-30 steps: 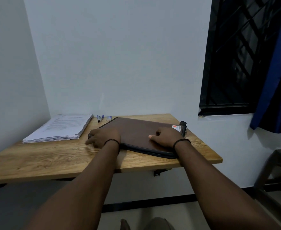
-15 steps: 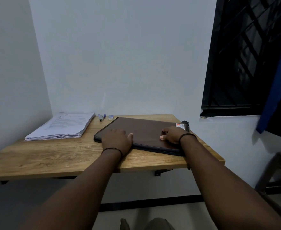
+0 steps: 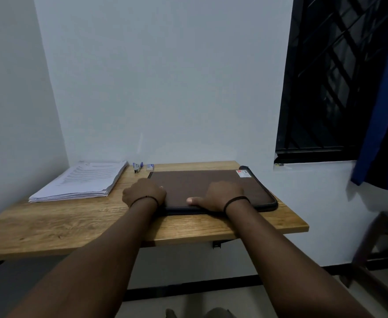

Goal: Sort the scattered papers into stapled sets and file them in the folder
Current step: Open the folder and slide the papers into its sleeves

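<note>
While both arms reach out over the wooden table (image 3: 78, 228), the brown folder (image 3: 202, 184) lies flat and shut on the right half of it, close to the front edge. It has a dark rim all the way round and a small red and white sticker (image 3: 242, 173) on its far right corner.

The left hand (image 3: 144, 195) sits at the near left corner of the folder. Its fingers curl down over the folder's left edge, but their tips are hidden, so I cannot tell how tight they hold. The right hand (image 3: 220, 195) lies on top of the folder near the front edge. Its fingers are bent a little and rest on the brown cover, and its thumb points left along the front edge. Each wrist has a thin dark band on it.

A stack of papers (image 3: 83, 181) with print on it lies on the left part of the table, well apart from the folder. Between the papers and the folder, near the wall, are a small blue stapler (image 3: 138, 167) and a tiny box (image 3: 150, 166) just beside it.

A dark window (image 3: 321, 76) with bars is on the right, with a blue curtain (image 3: 385, 125) hanging beside it.
</note>
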